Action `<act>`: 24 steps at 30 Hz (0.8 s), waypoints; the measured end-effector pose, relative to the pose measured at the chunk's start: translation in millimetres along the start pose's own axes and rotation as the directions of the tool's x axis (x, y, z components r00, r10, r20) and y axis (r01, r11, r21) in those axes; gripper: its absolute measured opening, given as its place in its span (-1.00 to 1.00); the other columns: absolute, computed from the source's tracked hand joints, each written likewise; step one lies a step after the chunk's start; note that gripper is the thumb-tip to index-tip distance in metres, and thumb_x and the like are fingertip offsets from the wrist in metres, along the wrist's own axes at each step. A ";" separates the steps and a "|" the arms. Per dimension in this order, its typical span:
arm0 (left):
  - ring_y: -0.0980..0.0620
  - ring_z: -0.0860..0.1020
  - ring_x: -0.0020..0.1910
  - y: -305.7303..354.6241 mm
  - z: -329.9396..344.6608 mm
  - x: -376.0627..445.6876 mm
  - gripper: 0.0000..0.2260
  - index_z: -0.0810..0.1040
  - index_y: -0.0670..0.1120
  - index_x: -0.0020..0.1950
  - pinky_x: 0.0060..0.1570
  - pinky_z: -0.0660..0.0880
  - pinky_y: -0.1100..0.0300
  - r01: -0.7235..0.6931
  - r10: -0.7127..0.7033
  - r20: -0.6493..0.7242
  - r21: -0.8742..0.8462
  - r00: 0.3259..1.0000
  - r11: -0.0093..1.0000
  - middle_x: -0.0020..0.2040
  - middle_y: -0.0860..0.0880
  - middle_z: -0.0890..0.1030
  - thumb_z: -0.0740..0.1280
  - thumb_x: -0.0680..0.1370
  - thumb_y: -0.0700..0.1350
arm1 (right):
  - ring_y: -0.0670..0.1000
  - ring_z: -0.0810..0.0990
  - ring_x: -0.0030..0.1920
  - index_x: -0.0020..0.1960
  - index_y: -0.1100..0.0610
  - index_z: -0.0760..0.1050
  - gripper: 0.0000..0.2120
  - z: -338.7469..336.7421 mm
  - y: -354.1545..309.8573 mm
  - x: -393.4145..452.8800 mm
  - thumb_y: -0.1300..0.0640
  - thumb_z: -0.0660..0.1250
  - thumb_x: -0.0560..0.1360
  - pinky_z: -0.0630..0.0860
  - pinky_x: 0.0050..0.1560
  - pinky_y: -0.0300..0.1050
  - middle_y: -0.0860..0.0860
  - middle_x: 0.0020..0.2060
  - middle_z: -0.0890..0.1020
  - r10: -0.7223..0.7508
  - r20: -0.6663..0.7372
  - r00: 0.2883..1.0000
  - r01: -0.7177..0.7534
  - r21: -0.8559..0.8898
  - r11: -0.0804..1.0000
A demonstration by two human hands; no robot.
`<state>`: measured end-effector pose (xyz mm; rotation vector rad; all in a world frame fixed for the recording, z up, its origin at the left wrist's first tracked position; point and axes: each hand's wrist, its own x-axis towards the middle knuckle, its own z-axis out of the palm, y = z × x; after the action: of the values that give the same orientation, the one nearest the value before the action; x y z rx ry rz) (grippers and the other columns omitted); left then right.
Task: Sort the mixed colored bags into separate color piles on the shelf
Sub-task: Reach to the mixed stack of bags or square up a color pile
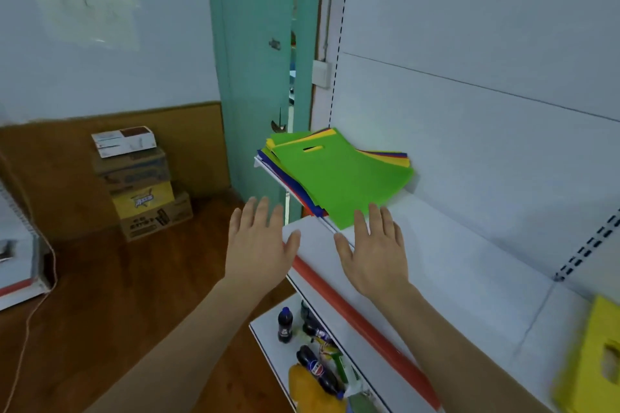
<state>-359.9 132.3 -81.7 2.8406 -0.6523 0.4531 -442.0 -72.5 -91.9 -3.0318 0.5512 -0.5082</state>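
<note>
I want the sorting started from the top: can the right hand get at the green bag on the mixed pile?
Probably yes: the open right hand hovers at the near corner of the green bag, which lies uncovered on top, with nothing between them.

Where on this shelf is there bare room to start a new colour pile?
Bare shelf runs between the mixed bag stack at the far end and the yellow bag at the near right. The stack's end is crowded, overhanging the front edge.
</note>
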 end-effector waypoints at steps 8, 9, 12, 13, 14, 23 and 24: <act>-0.15 0.17 0.65 -41.6 21.1 103.2 -0.38 0.32 -0.07 0.62 0.63 0.07 -0.17 -0.155 0.156 0.041 -0.032 0.987 0.987 0.63 -0.13 0.31 0.02 0.69 0.27 | 0.28 0.20 0.62 0.59 0.12 0.38 -0.32 25.0 -28.6 67.6 -0.29 0.04 0.66 0.20 0.58 0.25 0.24 0.61 0.29 0.147 -0.027 0.989 -0.148 -0.032 0.988; -0.15 0.17 0.65 -41.5 25.9 115.5 -0.39 0.32 -0.07 0.62 0.63 0.07 -0.17 -0.178 0.180 0.043 -0.047 0.983 0.983 0.63 -0.13 0.31 0.01 0.69 0.27 | 0.27 0.20 0.62 0.59 0.12 0.39 -0.32 27.7 -29.9 77.3 -0.29 0.05 0.66 0.20 0.58 0.25 0.23 0.61 0.29 0.168 -0.035 0.985 -0.169 -0.026 0.985; -0.15 0.16 0.65 -40.8 41.8 154.4 -0.38 0.31 -0.07 0.62 0.63 0.07 -0.16 -0.232 0.235 0.050 -0.062 0.971 0.971 0.63 -0.13 0.30 0.02 0.70 0.28 | 0.24 0.17 0.64 0.61 0.09 0.36 -0.26 39.2 -29.9 108.1 -0.34 -0.05 0.62 0.19 0.60 0.25 0.20 0.62 0.27 0.213 -0.026 0.977 -0.214 -0.021 0.977; -0.16 0.15 0.65 -40.4 47.6 167.4 -0.38 0.30 -0.08 0.63 0.63 0.07 -0.16 -0.253 0.256 0.051 -0.058 0.965 0.966 0.63 -0.14 0.29 0.01 0.70 0.28 | 0.23 0.14 0.65 0.62 0.07 0.33 -0.23 44.3 -27.7 118.9 -0.37 -0.08 0.61 0.17 0.60 0.24 0.18 0.64 0.25 0.214 -0.020 0.977 -0.215 -0.022 0.976; -0.16 0.14 0.65 -40.2 53.4 180.7 -0.37 0.29 -0.08 0.64 0.63 0.06 -0.16 -0.275 0.278 0.054 -0.055 0.959 0.960 0.64 -0.15 0.28 0.01 0.70 0.28 | 0.21 0.12 0.66 0.64 0.05 0.29 -0.21 49.2 -24.9 130.6 -0.40 -0.12 0.60 0.16 0.61 0.24 0.17 0.65 0.23 0.212 -0.007 0.977 -0.212 -0.018 0.977; -0.18 0.09 0.67 -38.5 98.9 284.2 -0.36 0.21 -0.08 0.67 0.66 0.00 -0.18 -0.428 0.431 0.113 -0.046 0.895 0.903 0.67 -0.18 0.19 0.02 0.70 0.27 | 0.17 0.03 0.69 0.69 -0.09 0.09 -0.05 82.7 -5.8 200.5 -0.58 -0.37 0.49 0.02 0.63 0.34 0.08 0.69 0.14 0.208 0.155 0.966 -0.202 -0.051 0.978; -0.18 0.09 0.68 -38.3 104.5 291.3 -0.37 0.22 -0.08 0.67 0.66 0.00 -0.18 -0.457 0.459 0.123 -0.046 0.880 0.888 0.67 -0.18 0.19 0.02 0.70 0.25 | 0.16 0.04 0.68 0.69 -0.11 0.10 -0.05 84.7 -4.3 201.1 -0.59 -0.37 0.49 0.01 0.63 0.33 0.06 0.69 0.15 0.215 0.164 0.963 -0.208 -0.059 0.976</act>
<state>-67.0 25.5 -86.2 2.7004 -1.3621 0.3249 -235.6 -141.4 -108.9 -2.9644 0.8711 -0.2296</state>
